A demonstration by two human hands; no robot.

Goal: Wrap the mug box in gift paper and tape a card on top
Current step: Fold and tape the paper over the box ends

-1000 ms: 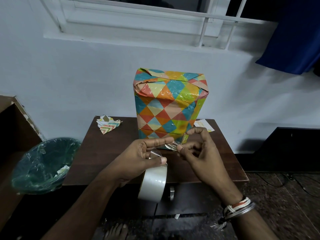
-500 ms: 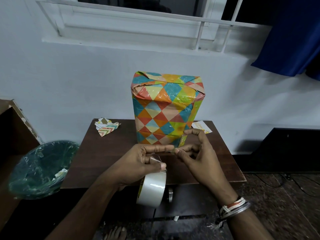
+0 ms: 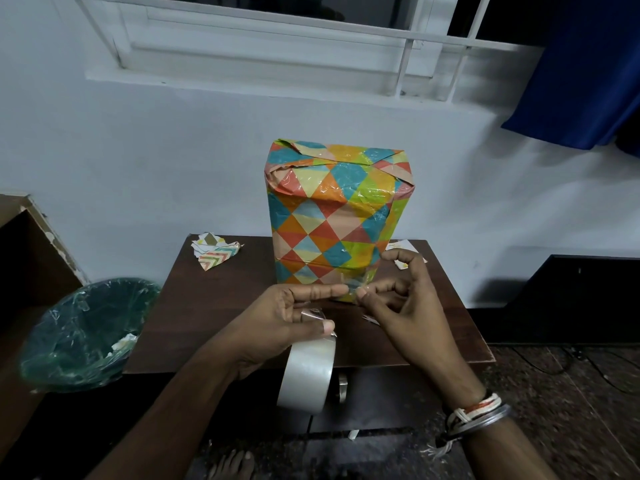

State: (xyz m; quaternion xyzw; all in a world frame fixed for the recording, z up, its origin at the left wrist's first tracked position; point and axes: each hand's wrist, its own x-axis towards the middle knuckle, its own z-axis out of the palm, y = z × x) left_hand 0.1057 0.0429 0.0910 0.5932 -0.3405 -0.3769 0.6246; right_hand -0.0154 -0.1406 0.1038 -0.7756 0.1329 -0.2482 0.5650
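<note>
Plainly upright — wrapped box, long axis vertical.

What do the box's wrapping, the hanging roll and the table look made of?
Wrapping: glossy printed paper, creased, with glare patches. Tape roll: clear plastic film, translucent and shiny. Table: dark brown wood or laminate, smooth; cannot tell which.

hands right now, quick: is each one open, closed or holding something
Left hand: holds the clear tape roll, which hangs below it.
Right hand: pinches the free end of the tape strip pulled from the roll.
</note>
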